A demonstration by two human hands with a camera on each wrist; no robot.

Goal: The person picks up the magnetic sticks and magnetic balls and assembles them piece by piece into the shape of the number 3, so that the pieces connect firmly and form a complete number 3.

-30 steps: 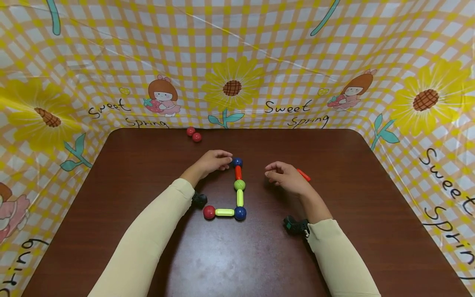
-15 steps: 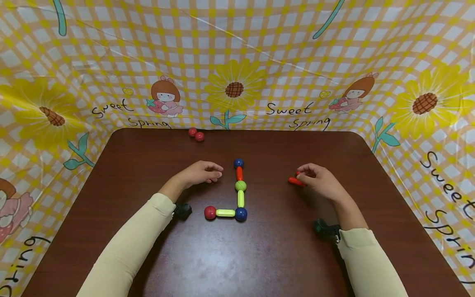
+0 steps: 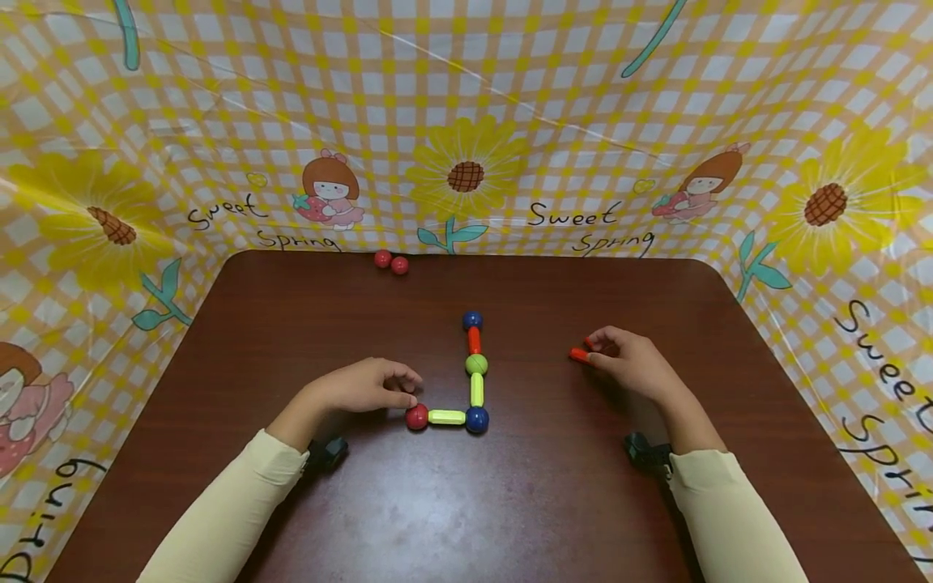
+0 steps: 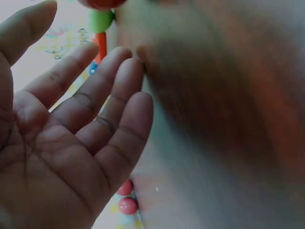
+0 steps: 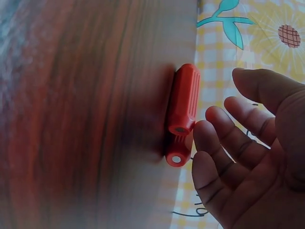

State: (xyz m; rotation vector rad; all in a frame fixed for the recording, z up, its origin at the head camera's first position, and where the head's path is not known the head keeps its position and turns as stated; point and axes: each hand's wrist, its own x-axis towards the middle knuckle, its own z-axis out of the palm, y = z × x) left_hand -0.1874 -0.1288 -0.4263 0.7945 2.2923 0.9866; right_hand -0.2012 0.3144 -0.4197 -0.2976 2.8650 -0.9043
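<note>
A chain of magnetic balls and sticks lies on the table, with a far blue ball (image 3: 472, 321), a red stick (image 3: 475, 341), a green ball (image 3: 476, 365), a yellow-green stick (image 3: 477, 390), a near blue ball (image 3: 477, 419), another yellow-green stick (image 3: 447, 417) and a red ball (image 3: 417, 417) at its left end. My left hand (image 3: 364, 385) is right by that red ball, its fingers loosely extended in the left wrist view; whether the thumb touches the ball I cannot tell. Relaxed fingers of my right hand (image 3: 630, 360) hover beside two loose red sticks, a front one (image 5: 185, 98) and a back one (image 5: 176, 153).
Two loose red balls (image 3: 391, 262) sit at the table's far edge, left of centre. A checked yellow cloth (image 3: 466, 97) rises behind and at both sides of the dark brown table (image 3: 539, 502). Each wrist wears a small black camera.
My left hand has come back from beside the far blue ball to the red ball at the chain's left end. My right hand has shifted right, to the loose red sticks.
</note>
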